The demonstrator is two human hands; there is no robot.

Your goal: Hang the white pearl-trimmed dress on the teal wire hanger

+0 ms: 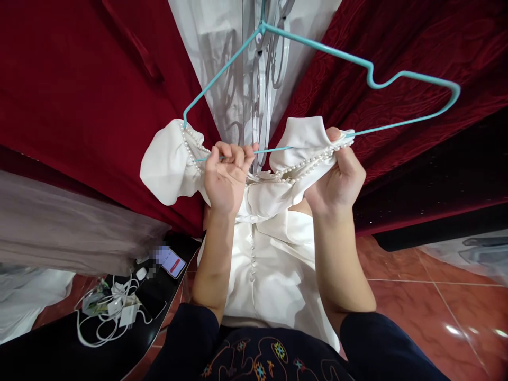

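Observation:
A turquoise hanger (333, 51) hangs in front of me, its hook at the top. On its left end sits one puffed sleeve of a white dress (273, 264) with pearl-trimmed straps and a row of small buttons. My left hand (230, 177) has its fingers curled over the hanger's lower bar, palm toward me, beside that sleeve. My right hand (337, 180) pinches the pearl-edged strap of the other sleeve (304, 140) against the lower bar. The hanger's right end sticks out bare beyond it. The dress skirt falls between my forearms.
Red curtains (79, 63) flank a metal rack (260, 95) with white fabric behind. At lower left, a black table (127, 349) holds a phone (171, 262), white cables (99, 336) and a dark device. Reddish tiles (416, 307) cover the floor.

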